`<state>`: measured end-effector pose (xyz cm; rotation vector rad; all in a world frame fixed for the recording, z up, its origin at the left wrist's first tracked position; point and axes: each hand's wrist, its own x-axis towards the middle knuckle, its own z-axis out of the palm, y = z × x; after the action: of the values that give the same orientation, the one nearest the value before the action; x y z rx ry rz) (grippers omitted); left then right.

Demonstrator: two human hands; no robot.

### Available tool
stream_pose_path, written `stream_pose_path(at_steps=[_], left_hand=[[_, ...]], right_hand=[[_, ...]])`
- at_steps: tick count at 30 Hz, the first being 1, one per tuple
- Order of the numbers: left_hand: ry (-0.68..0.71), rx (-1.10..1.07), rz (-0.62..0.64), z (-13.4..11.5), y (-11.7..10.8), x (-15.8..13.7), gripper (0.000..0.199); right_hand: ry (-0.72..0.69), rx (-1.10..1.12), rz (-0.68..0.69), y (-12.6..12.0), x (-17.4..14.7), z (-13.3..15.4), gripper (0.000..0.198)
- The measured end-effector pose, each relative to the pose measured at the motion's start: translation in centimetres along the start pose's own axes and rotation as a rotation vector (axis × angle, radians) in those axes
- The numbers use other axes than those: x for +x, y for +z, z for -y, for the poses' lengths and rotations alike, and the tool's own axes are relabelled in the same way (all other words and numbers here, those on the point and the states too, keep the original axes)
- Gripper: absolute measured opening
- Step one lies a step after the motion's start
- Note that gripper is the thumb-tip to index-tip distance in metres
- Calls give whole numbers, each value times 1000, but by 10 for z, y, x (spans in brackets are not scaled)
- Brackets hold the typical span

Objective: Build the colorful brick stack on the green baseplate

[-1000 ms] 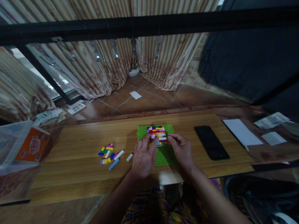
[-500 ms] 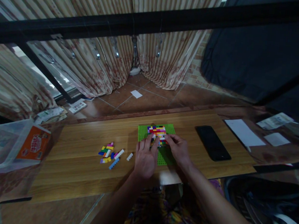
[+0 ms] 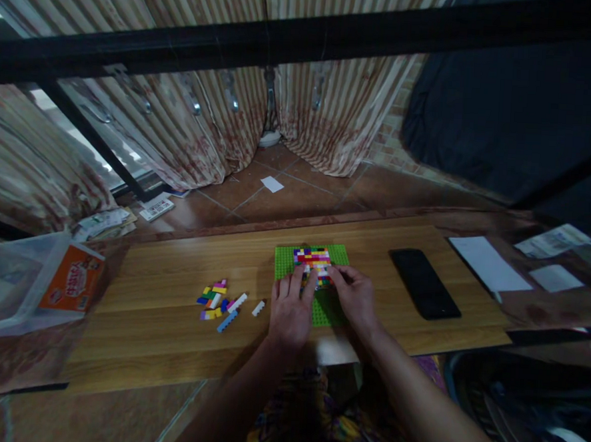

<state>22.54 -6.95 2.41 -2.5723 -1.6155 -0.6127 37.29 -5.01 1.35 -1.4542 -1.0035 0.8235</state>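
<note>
A green studded baseplate (image 3: 284, 255) lies on the wooden board, bearing a block of multicoloured toy bricks (image 3: 311, 255) set in rows. My left hand (image 3: 290, 313) rests over the plate's left part, its fingers stretched out and apart with the tips on the bricks. At the block's right edge, my right hand (image 3: 355, 297) has its thumb and fingers curled together against the bricks; what lies between the fingertips is hidden. Left of the hands sits a loose pile of bricks (image 3: 214, 300). A long blue brick (image 3: 228, 321) and a small white brick (image 3: 259, 308) lie near it.
The wooden board (image 3: 159, 319) spans the view. A black phone (image 3: 424, 283) lies right of the plate, with white paper (image 3: 488, 263) farther right. At the far left stands a clear plastic box (image 3: 18, 297) with an orange label. A dark metal bar (image 3: 286, 42) crosses beyond the board.
The view has shifted slightly, moving everything a little to the right in the picture. Both hands stay at the brick block, with hardly any change in their fingers.
</note>
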Motion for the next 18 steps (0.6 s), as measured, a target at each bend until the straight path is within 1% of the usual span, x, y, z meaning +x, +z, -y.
stream_pose_path(at_steps=[6, 8, 11, 14, 16, 18], left_hand=[[-8, 25, 18, -2, -2, 0, 51], [-6, 9, 33, -3, -6, -1, 51], [-20, -43, 34, -5, -16, -7, 56], [-49, -105, 4, -2, -24, -24, 59], [-105, -131, -35, 6, -28, -41, 56], [-194, -137, -95, 21, -32, -59, 50]], right_hand=[[-13, -19, 34, -2, 0, 1, 44], [15, -18, 42, -4, 0, 2, 46], [75, -38, 47, -8, 0, 4, 49], [73, -104, -22, -14, -5, 7, 48], [14, -153, -76, -17, -12, 10, 45], [-71, -185, -84, -19, -22, 14, 41]])
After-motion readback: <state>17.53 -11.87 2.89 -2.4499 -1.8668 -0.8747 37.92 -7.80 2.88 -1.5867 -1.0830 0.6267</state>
